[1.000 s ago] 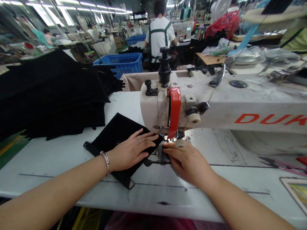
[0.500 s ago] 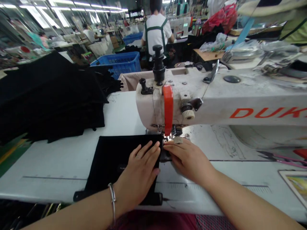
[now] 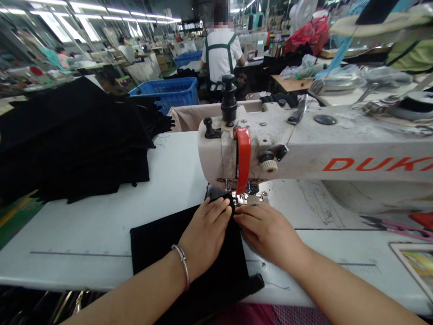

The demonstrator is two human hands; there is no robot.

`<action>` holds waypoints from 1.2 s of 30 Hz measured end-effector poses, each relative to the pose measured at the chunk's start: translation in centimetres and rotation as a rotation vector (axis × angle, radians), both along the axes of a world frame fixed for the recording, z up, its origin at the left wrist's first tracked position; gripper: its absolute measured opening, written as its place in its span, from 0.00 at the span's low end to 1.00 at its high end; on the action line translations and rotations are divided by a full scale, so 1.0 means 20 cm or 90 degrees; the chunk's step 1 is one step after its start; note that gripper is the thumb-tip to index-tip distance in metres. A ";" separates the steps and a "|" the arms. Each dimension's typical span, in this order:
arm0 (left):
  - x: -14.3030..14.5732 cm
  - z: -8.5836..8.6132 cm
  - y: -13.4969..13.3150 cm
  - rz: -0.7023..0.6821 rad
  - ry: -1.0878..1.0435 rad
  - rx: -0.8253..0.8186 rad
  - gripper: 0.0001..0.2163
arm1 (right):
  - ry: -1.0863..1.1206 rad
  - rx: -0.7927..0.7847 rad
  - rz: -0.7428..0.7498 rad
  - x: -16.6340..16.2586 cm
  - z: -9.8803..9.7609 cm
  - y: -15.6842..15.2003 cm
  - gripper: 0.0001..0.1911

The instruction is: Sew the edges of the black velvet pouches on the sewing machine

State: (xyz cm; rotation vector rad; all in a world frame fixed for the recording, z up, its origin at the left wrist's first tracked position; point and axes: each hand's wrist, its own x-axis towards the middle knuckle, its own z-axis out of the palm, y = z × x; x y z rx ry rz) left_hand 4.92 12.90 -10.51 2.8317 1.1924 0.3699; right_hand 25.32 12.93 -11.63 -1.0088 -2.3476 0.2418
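Observation:
A black fabric piece [image 3: 158, 243] lies on the white table [image 3: 84, 234] in front of a cream sewing machine [image 3: 304, 149] with a red guard. My left hand [image 3: 206, 234], a bracelet on its wrist, rests flat on the fabric with fingers together, pressing it near the presser foot [image 3: 248, 196]. My right hand [image 3: 267, 230] lies just right of it, fingertips pinching the fabric's top corner at the needle. Fabric's near edge hangs off the table's front.
A tall stack of black fabric [image 3: 71, 144] fills the table's left. Blue baskets [image 3: 169, 92] stand behind it. A person in a white shirt [image 3: 221, 54] works at the back. Pink-handled scissors [image 3: 399, 228] and a framed card [image 3: 416, 262] lie at right.
The black fabric has been turned and pulled toward me, its near edge now over the table's front. Both hands shifted with it and now meet at the corner under the needle.

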 end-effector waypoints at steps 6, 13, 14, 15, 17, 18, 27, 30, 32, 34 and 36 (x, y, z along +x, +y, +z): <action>-0.06 -0.04 0.13 -0.049 -0.036 -0.004 0.15 | 0.019 0.025 -0.002 -0.03 -0.03 0.00 0.13; -0.14 0.09 0.00 -0.094 0.042 -0.064 0.20 | -0.008 -0.116 0.040 0.02 0.05 -0.12 0.11; -0.15 0.11 -0.07 -0.104 0.054 -0.074 0.21 | -0.005 -0.135 0.055 0.03 0.06 -0.16 0.12; -0.15 0.13 -0.14 -0.111 0.052 -0.074 0.22 | 0.009 -0.150 0.065 0.03 0.07 -0.20 0.14; -0.15 0.13 -0.26 -0.113 0.034 -0.055 0.22 | 0.051 -0.166 0.073 0.04 0.07 -0.26 0.15; -0.15 0.13 -0.31 -0.105 0.020 -0.042 0.21 | 0.069 -0.168 0.073 0.04 0.06 -0.28 0.15; -0.12 0.04 -0.38 -0.068 -0.084 0.004 0.17 | 0.079 -0.166 0.112 0.05 0.04 -0.30 0.08; -0.12 0.04 -0.38 -0.086 -0.075 0.015 0.18 | 0.080 -0.153 0.121 0.05 0.04 -0.31 0.08; -0.12 0.04 -0.38 -0.103 -0.059 0.019 0.18 | 0.079 -0.147 0.124 0.05 0.03 -0.31 0.07; -0.11 0.03 -0.38 -0.117 -0.045 0.024 0.17 | 0.077 -0.145 0.130 0.05 0.02 -0.32 0.06; -0.11 0.03 -0.39 -0.116 -0.035 0.027 0.17 | 0.084 -0.147 0.134 0.06 0.03 -0.32 0.07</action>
